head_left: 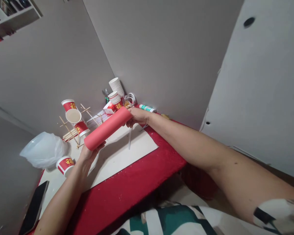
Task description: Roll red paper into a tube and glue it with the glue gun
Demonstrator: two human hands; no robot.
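Note:
A red paper tube [107, 129], smooth and rolled, is held slantwise above a white sheet [137, 148]. My left hand [89, 153] grips its near left end from underneath, fingers partly hidden behind it. At the far right end, my right hand [137, 116] closes round the edge of the tube. Below that hand a thin white stick [130, 138] points down towards the sheet; whether the hand touches it I cannot tell. Left of the tube stand red and white paper cups [73, 116] stacked together, with thin wooden sticks [75, 137] joined into frames beside them.
A milky plastic bag [45, 148] and a single paper cup [65, 165] sit at the left. A black phone [36, 205] lies at the near left edge. Nested cups [116, 86], scissors [105, 94] and a white-green tube [147, 108] are by the wall.

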